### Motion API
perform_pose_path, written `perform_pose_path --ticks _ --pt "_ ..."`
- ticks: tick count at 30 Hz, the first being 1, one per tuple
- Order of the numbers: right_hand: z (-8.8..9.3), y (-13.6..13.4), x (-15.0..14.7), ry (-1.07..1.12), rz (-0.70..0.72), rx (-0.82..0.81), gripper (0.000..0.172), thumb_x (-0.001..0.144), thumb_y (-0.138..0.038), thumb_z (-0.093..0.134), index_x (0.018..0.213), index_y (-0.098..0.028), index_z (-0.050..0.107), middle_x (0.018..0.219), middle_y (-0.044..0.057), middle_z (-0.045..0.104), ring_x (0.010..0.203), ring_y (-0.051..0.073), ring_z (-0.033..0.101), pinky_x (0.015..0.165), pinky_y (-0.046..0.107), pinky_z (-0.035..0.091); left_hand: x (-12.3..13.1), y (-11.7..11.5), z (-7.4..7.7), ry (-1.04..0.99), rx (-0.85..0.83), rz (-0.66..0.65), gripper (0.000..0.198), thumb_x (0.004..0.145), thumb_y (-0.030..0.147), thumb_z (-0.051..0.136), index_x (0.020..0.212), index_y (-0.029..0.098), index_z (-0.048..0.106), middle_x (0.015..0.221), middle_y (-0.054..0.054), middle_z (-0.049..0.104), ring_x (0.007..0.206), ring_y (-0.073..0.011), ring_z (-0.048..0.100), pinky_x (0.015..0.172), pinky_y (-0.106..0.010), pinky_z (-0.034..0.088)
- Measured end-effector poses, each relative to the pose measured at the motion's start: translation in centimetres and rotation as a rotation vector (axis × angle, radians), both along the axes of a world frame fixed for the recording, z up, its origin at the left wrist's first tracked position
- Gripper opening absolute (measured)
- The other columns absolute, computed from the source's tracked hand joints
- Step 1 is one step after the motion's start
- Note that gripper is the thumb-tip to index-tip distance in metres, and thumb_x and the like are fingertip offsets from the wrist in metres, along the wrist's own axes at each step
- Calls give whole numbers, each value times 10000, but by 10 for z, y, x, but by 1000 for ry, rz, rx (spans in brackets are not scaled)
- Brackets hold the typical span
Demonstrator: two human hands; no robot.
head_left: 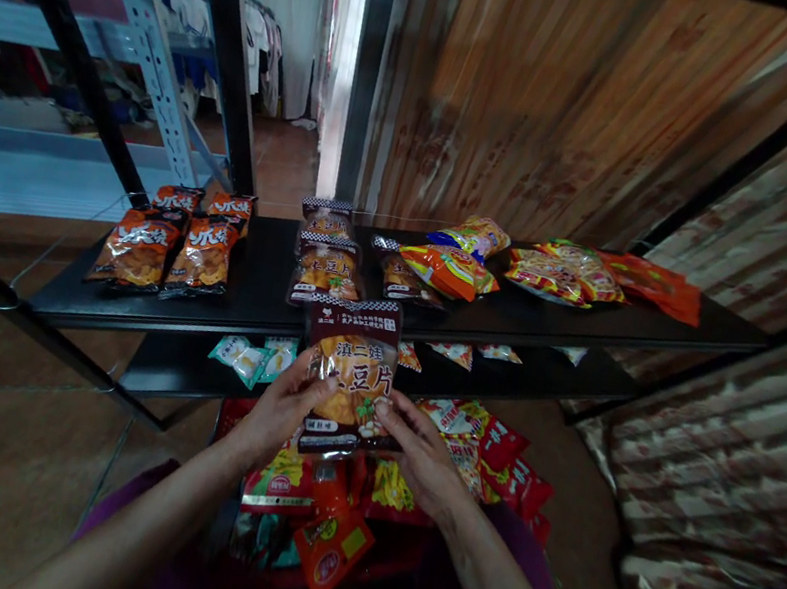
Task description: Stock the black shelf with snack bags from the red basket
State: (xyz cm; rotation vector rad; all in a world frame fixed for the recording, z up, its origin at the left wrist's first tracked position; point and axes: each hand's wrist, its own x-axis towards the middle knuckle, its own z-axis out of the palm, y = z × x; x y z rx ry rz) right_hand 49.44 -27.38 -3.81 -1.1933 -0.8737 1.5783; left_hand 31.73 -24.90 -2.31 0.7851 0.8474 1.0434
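At about ten o'clock from the hands, four orange-brown snack bags [165, 249] lie in two rows on the left end of a black shelf [256, 296]. Below its front edge, at nine o'clock, small mint-green packets [252, 358] sit on a lower shelf [175, 363].

The left hand [282, 407] has its grip closed on the lower left edge of a brown snack bag [350, 373], thumb on the front. The bag is held upright in mid-air, just in front of the shelf's front edge, its checkered top rim toward twelve o'clock. Straight beyond it, at twelve o'clock, matching brown bags [327, 263] lie in a line on the shelf.

The right hand [422, 457] grips the same bag at its lower right edge, thumb across the front. Below both hands, at six o'clock, is a heap of red and yellow packets [501, 461].

At one o'clock an orange and yellow bag [448, 269] rests on the shelf, and toward two o'clock lie red-yellow bags [565, 269] and flat orange packs [654, 283].
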Motion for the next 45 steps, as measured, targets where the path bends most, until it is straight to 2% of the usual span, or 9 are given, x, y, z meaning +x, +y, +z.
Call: perform_pose_path --ticks 3,8,14,21,30,34,39,45 --pt "10 13 1 -1 -42 27 467 646 -439 769 1056 -246 659 1019 31 706 941 215 644 837 351 506 7 14 6 -3 -43 58 616 730 309 706 1295 234 473 1084 -83 694 949 -238 667 844 -381 521" --pt "21 30 1 23 -67 71 459 667 -430 752 1086 -276 642 1048 23 698 961 228 639 794 340 519 12 34 18 10 -19 84 562 742 277 688 1263 230 482 1069 -79 693 897 -224 679 819 -372 532" --pt "25 39 3 15 -29 89 416 667 -424 756 1038 -264 655 1025 14 700 935 212 641 827 333 505 11 43 29 11 -48 67 536 734 239 689 1239 216 513 1057 -85 699 920 -225 672 825 -362 525" --pt "28 52 -3 8 -49 105 446 663 -439 755 1057 -270 634 1040 21 695 908 216 641 753 331 509 9 54 43 46 -29 112 606 749 225 674 1319 201 470 1071 -101 688 934 -220 661 875 -372 495" --pt "29 52 -2 12 -50 43 413 654 -395 768 1030 -273 650 994 19 703 855 198 643 711 312 510 8 55 40 88 -43 113 493 758 225 655 1226 162 516 1087 -123 673 896 -217 665 845 -362 505" --pt "37 65 -2 2 -22 78 387 660 -384 763 1014 -271 655 960 10 705 849 186 639 711 298 505 5 67 46 58 -7 106 442 761 203 646 1192 174 555 1050 -106 689 915 -206 663 869 -351 498" --pt "43 83 -7 -16 -4 136 393 679 -376 751 1044 -270 652 965 10 704 874 180 631 725 294 496 -2 83 54 -1 48 84 450 748 177 652 1190 169 565 1035 -102 698 902 -211 671 826 -348 522" --pt "45 113 -8 50 -59 156 373 684 -455 729 992 -253 665 1020 22 705 968 211 625 760 327 508 -7 99 53 -7 79 137 433 760 159 634 1186 147 558 929 -96 713 768 -192 687 731 -338 554"
